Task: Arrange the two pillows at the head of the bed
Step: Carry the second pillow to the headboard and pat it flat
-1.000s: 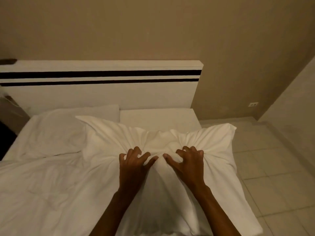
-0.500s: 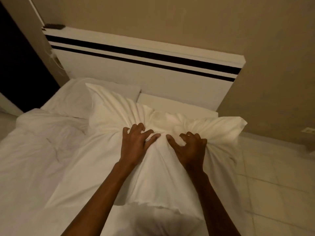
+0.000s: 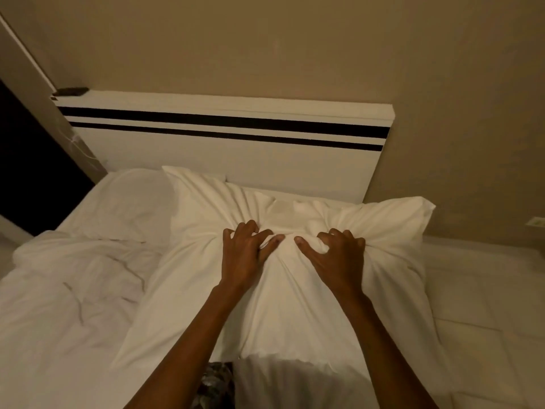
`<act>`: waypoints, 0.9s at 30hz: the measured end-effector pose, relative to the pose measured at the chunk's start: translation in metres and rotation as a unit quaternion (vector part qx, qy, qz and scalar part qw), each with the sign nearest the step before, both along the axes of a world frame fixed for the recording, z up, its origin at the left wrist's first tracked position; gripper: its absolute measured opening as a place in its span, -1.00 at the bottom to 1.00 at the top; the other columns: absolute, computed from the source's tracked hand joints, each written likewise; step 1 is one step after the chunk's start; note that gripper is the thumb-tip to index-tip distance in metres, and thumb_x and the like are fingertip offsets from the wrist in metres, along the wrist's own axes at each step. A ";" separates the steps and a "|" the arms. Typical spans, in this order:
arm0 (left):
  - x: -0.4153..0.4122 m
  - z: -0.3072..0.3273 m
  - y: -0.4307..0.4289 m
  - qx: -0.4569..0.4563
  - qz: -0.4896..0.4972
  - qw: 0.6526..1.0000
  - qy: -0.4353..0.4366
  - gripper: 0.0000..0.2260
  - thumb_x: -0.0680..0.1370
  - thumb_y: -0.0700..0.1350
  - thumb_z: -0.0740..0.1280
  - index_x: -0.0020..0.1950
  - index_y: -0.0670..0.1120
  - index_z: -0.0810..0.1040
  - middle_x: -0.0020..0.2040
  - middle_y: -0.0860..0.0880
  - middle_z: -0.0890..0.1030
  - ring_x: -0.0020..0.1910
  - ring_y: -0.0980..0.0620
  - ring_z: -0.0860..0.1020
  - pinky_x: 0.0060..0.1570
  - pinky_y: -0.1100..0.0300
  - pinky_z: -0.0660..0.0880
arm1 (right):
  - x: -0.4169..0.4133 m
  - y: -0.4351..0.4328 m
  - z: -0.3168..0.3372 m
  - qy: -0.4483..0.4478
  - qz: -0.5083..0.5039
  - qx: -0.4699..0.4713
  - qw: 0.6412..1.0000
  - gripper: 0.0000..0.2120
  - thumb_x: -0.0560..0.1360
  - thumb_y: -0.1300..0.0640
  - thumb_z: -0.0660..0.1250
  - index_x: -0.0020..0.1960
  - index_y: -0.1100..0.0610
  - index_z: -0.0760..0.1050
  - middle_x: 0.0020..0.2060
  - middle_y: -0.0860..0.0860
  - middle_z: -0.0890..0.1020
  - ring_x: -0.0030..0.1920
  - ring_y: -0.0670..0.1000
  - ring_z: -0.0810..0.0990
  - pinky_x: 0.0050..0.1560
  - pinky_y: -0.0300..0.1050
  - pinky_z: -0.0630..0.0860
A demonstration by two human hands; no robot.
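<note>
Seen from above by a head-worn camera, in dim warm light. At far left is a dark opening beside the bed. A rumpled white sheet (image 3: 67, 305) covers the left part of the bed (image 3: 44, 364). Above it, at the head of the bed on the left, a flat white pillow (image 3: 126, 205) lies against the headboard (image 3: 265, 160), a white panel crossed by two black stripes. A small dark object (image 3: 70, 90), too blurred to identify, sits on the headboard's top left corner.

In the middle, a second white pillow (image 3: 295, 305) is gripped by both bare hands. Its far left corner overlaps the flat pillow's right edge, and its far edge sits just short of the headboard, over the right half of the bed. Whether it rests on the mattress or is lifted cannot be told.

The left hand (image 3: 244, 258) has its fingers curled and dug into the cover, bunching cloth under the fingertips, thumb stretched toward the other hand. Just right of it, the right hand (image 3: 336, 261) is clawed in the same way, a fold of fabric pinched between thumb and fingers. Creases spread outward from both grips.

The pillow's right corner hangs past the bed's edge. Beyond it, at right, lie pale floor tiles (image 3: 486, 290), a beige wall and a small wall socket (image 3: 535, 222)
</note>
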State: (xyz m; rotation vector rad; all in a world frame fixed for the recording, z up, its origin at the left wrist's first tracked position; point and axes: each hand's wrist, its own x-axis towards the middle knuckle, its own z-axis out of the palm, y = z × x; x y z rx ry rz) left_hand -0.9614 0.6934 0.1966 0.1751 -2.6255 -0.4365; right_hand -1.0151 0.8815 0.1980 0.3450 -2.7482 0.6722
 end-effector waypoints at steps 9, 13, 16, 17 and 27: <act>-0.116 -0.046 -0.044 0.023 -0.039 0.999 -0.023 -0.54 0.61 0.25 0.08 -0.01 0.03 0.69 -0.12 0.04 0.54 -0.04 -0.04 0.54 0.03 0.01 0.27 | -0.099 -0.041 -0.035 -0.046 -0.053 -0.007 0.998 -0.34 0.42 -0.47 0.26 0.02 0.10 0.72 -0.04 0.08 0.73 0.02 0.16 0.62 0.24 0.19 0.30; -0.189 -0.091 -0.073 0.028 -0.036 0.997 -0.065 -0.54 0.59 0.23 0.13 0.01 -0.03 0.71 -0.09 -0.03 0.62 -0.01 -0.09 0.59 0.05 -0.08 0.38 | -0.168 -0.072 -0.069 -0.088 -0.049 0.061 0.993 -0.28 0.43 -0.52 0.14 0.08 0.06 0.70 -0.02 0.06 0.71 0.07 0.15 0.58 0.27 0.18 0.26; -0.243 -0.127 -0.096 0.014 -0.036 0.997 -0.070 -0.61 0.58 0.18 0.18 -0.04 -0.03 0.71 -0.09 -0.04 0.64 -0.05 -0.11 0.61 0.01 -0.05 0.39 | -0.223 -0.098 -0.102 -0.110 -0.038 0.081 0.990 -0.36 0.46 -0.47 0.20 0.05 0.06 0.70 -0.04 0.05 0.70 0.06 0.14 0.58 0.26 0.19 0.26; -0.260 -0.141 -0.103 0.015 -0.037 0.997 -0.072 -0.63 0.58 0.17 0.19 -0.05 -0.02 0.70 -0.10 -0.04 0.64 -0.07 -0.11 0.60 -0.01 -0.04 0.38 | -0.240 -0.105 -0.116 -0.103 -0.038 0.090 0.990 -0.36 0.45 -0.46 0.19 0.00 0.07 0.70 -0.10 0.05 0.71 0.01 0.15 0.60 0.22 0.21 0.31; -0.407 -0.319 -0.160 -0.018 0.010 0.991 -0.129 -0.69 0.59 0.22 0.25 0.17 0.04 0.54 0.12 -0.11 0.52 0.12 -0.14 0.52 0.12 -0.10 0.35 | -0.385 -0.160 -0.312 -0.146 -0.049 0.111 0.982 -0.43 0.49 -0.42 0.12 0.21 -0.02 0.51 0.19 0.15 0.51 0.24 0.24 0.46 0.23 0.20 0.34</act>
